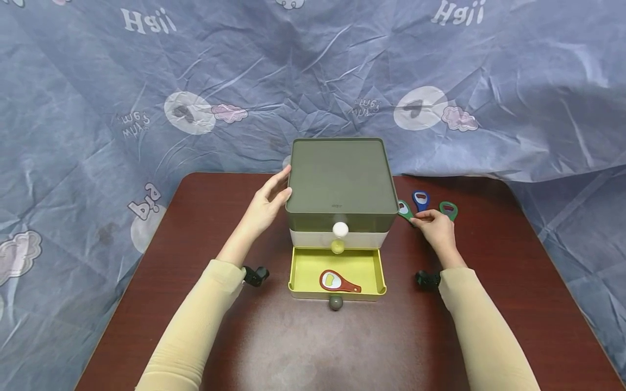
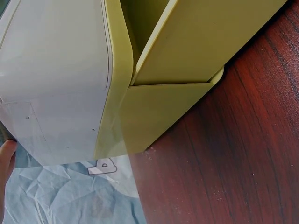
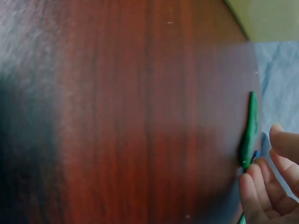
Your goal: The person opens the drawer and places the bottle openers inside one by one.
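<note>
A small drawer box [image 1: 342, 174] with a dark olive top stands on the table; its lowest, yellow drawer [image 1: 298, 269] is pulled out. Inside that drawer lies a red bottle opener [image 1: 344, 283]. My left hand [image 1: 264, 206] rests against the box's left side, fingers extended; only a fingertip shows in the left wrist view. To the right of the box, my right hand [image 1: 437, 231] has its fingertips at the handle end of a green bottle opener [image 1: 404, 210]. In the right wrist view the thumb stands apart from the fingers, beside that opener [image 3: 250, 130].
A blue bottle opener [image 1: 420, 200] and another green bottle opener [image 1: 448, 208] lie near the right hand. The box also has a white middle drawer [image 1: 313, 239] and round knobs. A blue printed cloth [image 1: 342, 70] hangs behind the dark red table [image 1: 235, 336].
</note>
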A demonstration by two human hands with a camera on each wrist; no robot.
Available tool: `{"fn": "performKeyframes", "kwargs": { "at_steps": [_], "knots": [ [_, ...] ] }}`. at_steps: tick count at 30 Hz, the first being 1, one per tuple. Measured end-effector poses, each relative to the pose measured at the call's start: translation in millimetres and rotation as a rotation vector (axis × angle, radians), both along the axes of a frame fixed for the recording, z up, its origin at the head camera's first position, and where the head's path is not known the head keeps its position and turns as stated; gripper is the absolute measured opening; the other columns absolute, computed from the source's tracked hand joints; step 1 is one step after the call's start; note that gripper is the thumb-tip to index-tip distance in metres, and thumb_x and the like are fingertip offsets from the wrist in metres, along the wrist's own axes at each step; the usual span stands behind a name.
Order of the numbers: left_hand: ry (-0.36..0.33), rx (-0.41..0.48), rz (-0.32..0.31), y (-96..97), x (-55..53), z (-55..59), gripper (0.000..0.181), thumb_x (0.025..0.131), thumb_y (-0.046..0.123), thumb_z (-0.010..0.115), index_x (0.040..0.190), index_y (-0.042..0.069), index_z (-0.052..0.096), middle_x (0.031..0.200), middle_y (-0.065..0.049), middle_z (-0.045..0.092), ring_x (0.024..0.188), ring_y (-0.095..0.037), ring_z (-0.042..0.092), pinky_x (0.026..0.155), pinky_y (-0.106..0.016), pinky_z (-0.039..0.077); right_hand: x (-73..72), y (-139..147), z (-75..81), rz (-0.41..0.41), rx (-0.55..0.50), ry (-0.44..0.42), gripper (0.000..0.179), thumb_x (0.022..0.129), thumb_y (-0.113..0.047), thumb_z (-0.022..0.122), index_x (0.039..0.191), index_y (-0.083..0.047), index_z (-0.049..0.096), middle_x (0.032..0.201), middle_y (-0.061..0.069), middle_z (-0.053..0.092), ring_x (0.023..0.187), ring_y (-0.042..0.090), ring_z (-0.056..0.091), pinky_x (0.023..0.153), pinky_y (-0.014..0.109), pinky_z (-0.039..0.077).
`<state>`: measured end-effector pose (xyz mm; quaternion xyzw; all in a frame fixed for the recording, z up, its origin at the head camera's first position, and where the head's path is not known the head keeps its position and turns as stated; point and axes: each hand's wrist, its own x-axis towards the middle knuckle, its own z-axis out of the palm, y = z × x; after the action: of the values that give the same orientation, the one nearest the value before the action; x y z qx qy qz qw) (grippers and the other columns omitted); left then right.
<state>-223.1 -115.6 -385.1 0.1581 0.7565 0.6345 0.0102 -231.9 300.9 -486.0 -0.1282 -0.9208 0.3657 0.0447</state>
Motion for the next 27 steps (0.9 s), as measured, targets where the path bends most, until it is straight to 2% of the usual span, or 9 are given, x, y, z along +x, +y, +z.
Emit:
{"fn": "performKeyframes", "kwargs": {
  "at_steps": [5, 18, 24, 27],
  "knots": [
    [-0.006, 0.006, -0.003, 0.0, -0.4, 0.3, 0.053, 0.103, 0.017, 0.052, 0.154, 0.016, 0.036, 0.159, -0.008, 0.035, 0.145, -0.024, 0.036, 0.114, -0.044, 0.039, -2.9, -2.3, -4.2, -0.024, 0.055, -0.008, 0.034, 0.090, -0.025, 0.071, 0.111, 0.002, 0.070, 0.109, 0.023, 0.071, 0.104, 0.039, 0.060, 0.088, 0.048, 0.048],
    [-0.014, 0.001, -0.003, -0.5, 0.1, 0.1, 0.053, 0.103, 0.018, 0.051, 0.154, 0.017, 0.036, 0.159, -0.007, 0.035, 0.145, -0.023, 0.036, 0.114, -0.044, 0.039, -14.1, -20.7, -5.1, -0.060, 0.167, 0.007, 0.025, 0.086, -0.014, 0.075, 0.102, 0.005, 0.067, 0.102, 0.024, 0.070, 0.102, 0.043, 0.061, 0.085, 0.053, 0.049],
    [-0.016, -0.003, 0.001, -0.2, -0.4, -0.3, 0.052, 0.103, 0.019, 0.052, 0.153, 0.019, 0.037, 0.158, -0.007, 0.036, 0.145, -0.022, 0.037, 0.114, -0.043, 0.039, -16.2, -23.2, 0.4, -0.088, 0.126, -0.106, 0.033, 0.084, -0.018, 0.077, 0.103, 0.003, 0.060, 0.109, 0.027, 0.065, 0.111, 0.048, 0.054, 0.093, 0.055, 0.046],
    [-0.023, -0.005, 0.001, -1.2, -1.2, 0.0, 0.052, 0.103, 0.020, 0.052, 0.154, 0.020, 0.036, 0.159, -0.006, 0.035, 0.145, -0.021, 0.036, 0.114, -0.043, 0.039, -15.8, -23.6, 5.1, -0.070, 0.097, -0.154, 0.034, 0.083, -0.022, 0.078, 0.100, 0.003, 0.063, 0.108, 0.025, 0.065, 0.109, 0.046, 0.054, 0.091, 0.053, 0.047]
  ]
}}
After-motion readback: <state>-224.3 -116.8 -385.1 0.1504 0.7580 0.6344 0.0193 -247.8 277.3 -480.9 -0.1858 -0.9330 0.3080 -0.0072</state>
